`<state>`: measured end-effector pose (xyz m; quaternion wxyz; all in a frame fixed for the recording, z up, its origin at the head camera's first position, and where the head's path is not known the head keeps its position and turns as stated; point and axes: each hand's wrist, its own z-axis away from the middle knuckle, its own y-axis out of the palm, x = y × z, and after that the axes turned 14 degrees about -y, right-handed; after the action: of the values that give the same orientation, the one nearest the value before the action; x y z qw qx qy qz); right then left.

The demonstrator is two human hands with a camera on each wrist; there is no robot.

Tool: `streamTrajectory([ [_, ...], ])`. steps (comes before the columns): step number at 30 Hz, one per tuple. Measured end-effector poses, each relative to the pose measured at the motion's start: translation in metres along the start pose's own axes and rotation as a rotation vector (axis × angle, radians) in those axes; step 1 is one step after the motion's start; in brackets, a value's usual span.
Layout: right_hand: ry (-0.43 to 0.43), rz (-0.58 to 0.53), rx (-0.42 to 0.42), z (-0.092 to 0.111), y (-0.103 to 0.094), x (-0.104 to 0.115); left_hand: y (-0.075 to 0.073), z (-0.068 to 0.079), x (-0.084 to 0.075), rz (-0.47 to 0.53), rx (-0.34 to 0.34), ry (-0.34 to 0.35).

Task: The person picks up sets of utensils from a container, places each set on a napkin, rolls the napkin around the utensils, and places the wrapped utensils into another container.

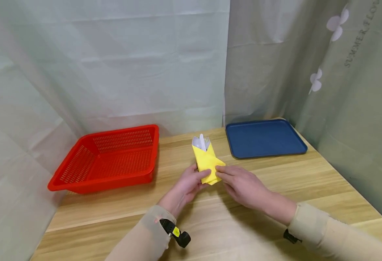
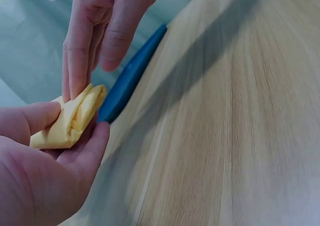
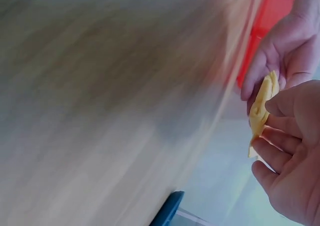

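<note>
A folded yellow napkin (image 1: 205, 159) forms a pouch around a white plastic spoon (image 1: 196, 142), knife (image 1: 202, 142) and fork (image 1: 207, 141), whose upper ends stick out at the top. My left hand (image 1: 191, 181) holds the pouch near its lower end, thumb on the front and fingers behind. From the right, my right hand (image 1: 243, 185) touches the napkin's side flap with its fingertips. In the left wrist view, the right hand's fingers (image 2: 79, 60) reach straight down onto the napkin, the thumb standing apart from it.
A red plastic basket (image 1: 94, 185) with slotted walls stands on the left of the wooden table (image 1: 243, 235). On the back right lies a blue tray (image 1: 265, 139). Pale curtains (image 1: 129, 65) hang behind and along the sides.
</note>
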<state>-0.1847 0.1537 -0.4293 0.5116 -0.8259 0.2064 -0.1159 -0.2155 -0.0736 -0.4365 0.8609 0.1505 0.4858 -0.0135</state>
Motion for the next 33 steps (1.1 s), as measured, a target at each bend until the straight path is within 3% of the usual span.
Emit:
streamTrajectory([
  [8,-0.029,0.007,-0.098,-0.01,-0.001,0.0,0.002,-0.003,0.006,0.024,-0.07,0.075],
  [15,-0.012,-0.028,-0.231,-0.024,-0.001,-0.004,0.004,-0.003,0.003,0.032,-0.146,0.173],
  [25,0.212,-0.138,-0.332,-0.045,0.0,-0.003,0.002,0.001,0.002,0.014,-0.185,0.266],
  [33,0.322,-0.19,-0.406,-0.055,0.005,-0.004,0.002,0.002,0.002,0.015,-0.207,0.296],
])
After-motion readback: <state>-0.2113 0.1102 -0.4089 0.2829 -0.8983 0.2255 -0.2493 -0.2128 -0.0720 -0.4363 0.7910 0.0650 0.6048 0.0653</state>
